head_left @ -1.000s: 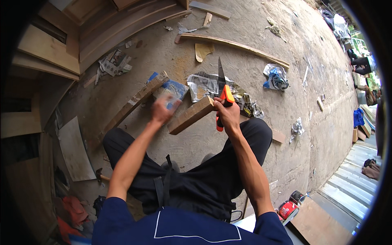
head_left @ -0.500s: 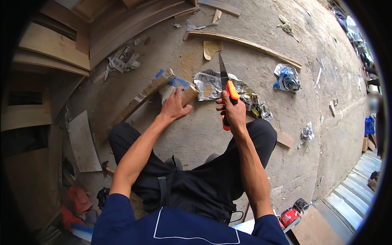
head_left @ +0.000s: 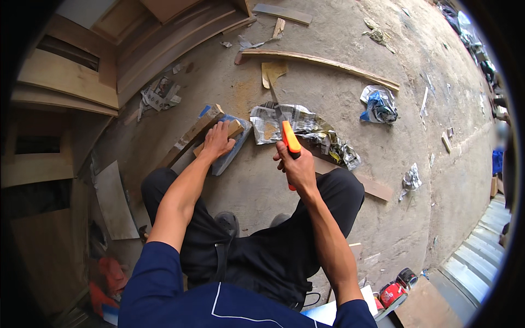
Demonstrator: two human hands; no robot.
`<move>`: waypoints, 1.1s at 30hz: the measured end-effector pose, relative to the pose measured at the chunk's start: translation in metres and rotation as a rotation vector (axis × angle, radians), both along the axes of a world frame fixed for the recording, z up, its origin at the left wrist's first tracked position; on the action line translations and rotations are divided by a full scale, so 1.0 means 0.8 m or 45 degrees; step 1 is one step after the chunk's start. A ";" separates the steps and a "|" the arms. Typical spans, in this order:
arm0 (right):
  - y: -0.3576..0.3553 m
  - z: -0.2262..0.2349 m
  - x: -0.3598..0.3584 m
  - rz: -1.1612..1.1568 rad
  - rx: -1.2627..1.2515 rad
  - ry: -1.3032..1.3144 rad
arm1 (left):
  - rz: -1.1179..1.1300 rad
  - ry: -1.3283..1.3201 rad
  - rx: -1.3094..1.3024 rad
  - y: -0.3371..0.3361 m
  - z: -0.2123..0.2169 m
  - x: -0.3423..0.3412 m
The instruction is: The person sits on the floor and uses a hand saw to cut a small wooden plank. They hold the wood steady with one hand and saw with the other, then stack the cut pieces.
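My right hand (head_left: 298, 167) is closed round the orange and black handle of a handsaw (head_left: 291, 136). Its tapering blade points away from me over crumpled newspaper (head_left: 295, 117), apart from the wood. To the left, my left hand (head_left: 220, 141) grips a short wooden block (head_left: 236, 128), its fingers bent over the top. The block lies across a blue-grey board (head_left: 240, 143), partly hidden under my hand. Right beside it on the left, a longer wooden bar (head_left: 191, 134) slopes toward my left knee.
Wooden cabinets (head_left: 60, 109) stand along the left. A long thin wood strip (head_left: 322, 61) lies farther off. Blue-and-white crumpled paper (head_left: 378, 105) is on the right, and a flat plank (head_left: 372, 187) lies by my right knee. Red cans (head_left: 391, 294) stand at the lower right.
My left hand has come down onto the short block, which now lies alongside the longer bar, showing more of the board. The handsaw has moved left and nearer to me.
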State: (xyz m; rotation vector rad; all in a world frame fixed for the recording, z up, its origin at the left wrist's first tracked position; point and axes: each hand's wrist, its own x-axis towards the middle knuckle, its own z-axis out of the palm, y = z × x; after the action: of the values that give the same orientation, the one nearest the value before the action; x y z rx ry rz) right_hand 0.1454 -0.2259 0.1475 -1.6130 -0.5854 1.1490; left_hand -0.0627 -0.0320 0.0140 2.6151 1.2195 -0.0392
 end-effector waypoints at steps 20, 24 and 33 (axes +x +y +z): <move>0.002 -0.004 -0.063 0.161 -0.170 -0.551 | 0.172 0.075 -0.351 0.008 -0.012 0.044; 0.010 -0.020 -0.075 0.206 -0.163 -0.620 | 0.268 -0.084 -0.286 0.004 -0.010 0.041; 0.006 -0.043 -0.084 0.162 -0.096 -0.669 | 0.222 0.072 -0.274 0.007 -0.016 0.051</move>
State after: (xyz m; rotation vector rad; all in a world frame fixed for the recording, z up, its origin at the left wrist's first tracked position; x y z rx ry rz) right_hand 0.0779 -0.2212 0.1129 -1.9793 -1.0025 0.8375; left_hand -0.0217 -0.0265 0.0014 2.3316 1.3752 -0.2012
